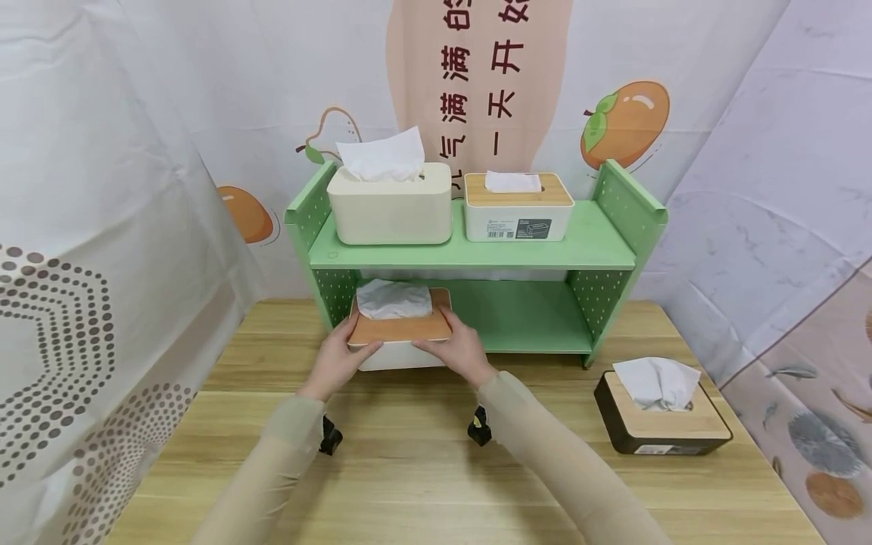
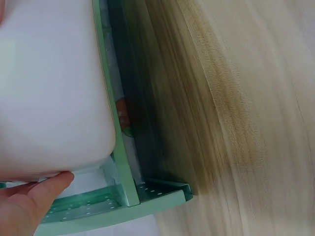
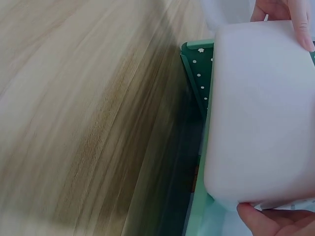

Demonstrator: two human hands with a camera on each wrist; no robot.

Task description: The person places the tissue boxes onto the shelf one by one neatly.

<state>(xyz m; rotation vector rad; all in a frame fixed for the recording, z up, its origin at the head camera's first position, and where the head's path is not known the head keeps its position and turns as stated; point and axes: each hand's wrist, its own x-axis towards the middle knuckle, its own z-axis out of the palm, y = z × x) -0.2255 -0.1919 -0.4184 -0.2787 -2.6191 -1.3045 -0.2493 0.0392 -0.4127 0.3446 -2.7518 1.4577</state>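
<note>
Both hands grip a white tissue box with a wooden lid, a white tissue standing out of its top. The left hand holds its left end and the right hand its right end, thumbs along the front. The box is at the left part of the lower shelf of a green rack. In the left wrist view the box's pale side lies over the shelf's edge, fingers at its end. The right wrist view shows the box with a hand at each end.
On the upper shelf stand a cream tissue box and a smaller white one with a wooden lid. A black tissue box with a wooden lid sits on the wooden table at the right. Printed curtains hang around.
</note>
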